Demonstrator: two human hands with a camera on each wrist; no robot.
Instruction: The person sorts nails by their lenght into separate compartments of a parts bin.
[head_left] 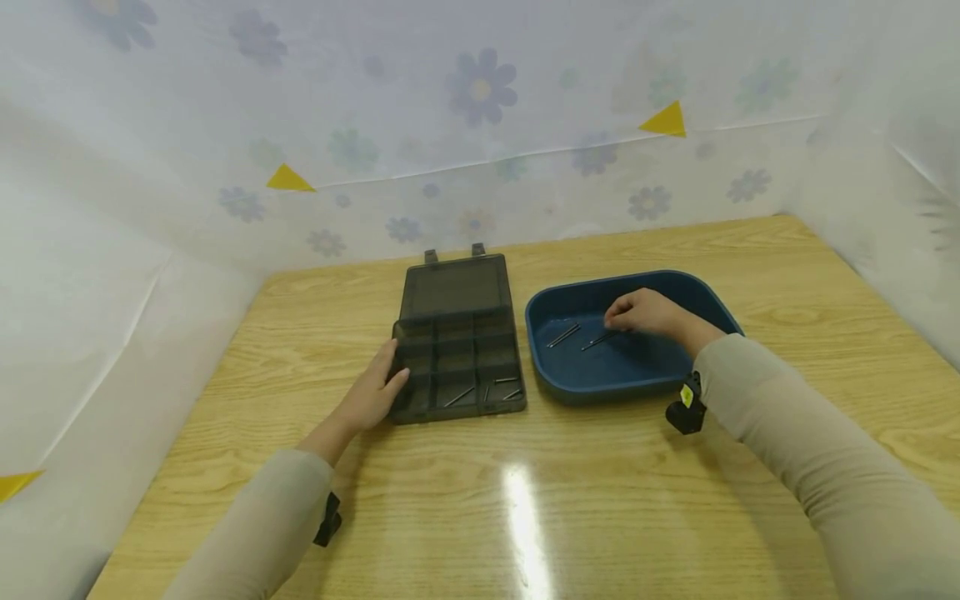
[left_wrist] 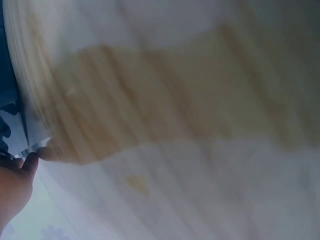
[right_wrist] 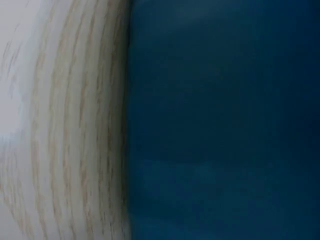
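My right hand is down in the tray, thumb and fingertips drawn close together over the near-hidden upper end of a screw; whether they truly pinch it or only touch it I can't tell, since my own fingers cover that end and the right wrist view shows just blue tray and table. The screw slants across the tray floor, its far tip bare and pointing left. It's thin and probably slick, so I reckon a pinch nearer its middle would balance better than one at the tip, and a steady straight lift should stop it swivelling. A small bunch of screws lies just to the left, side by side, close enough that a sweeping finger might scatter them; coming up before going across seems wise. My left hand rests on the left edge of the box, fingers fairly straight, thumb over the rim: a good way to steady it, with light pressure so nothing tips. The lid is folded back, away from me. In the box's near row, a long screw lies in the middle compartment and shorter ones in the right. Box and tray sit just beside each other on the table.
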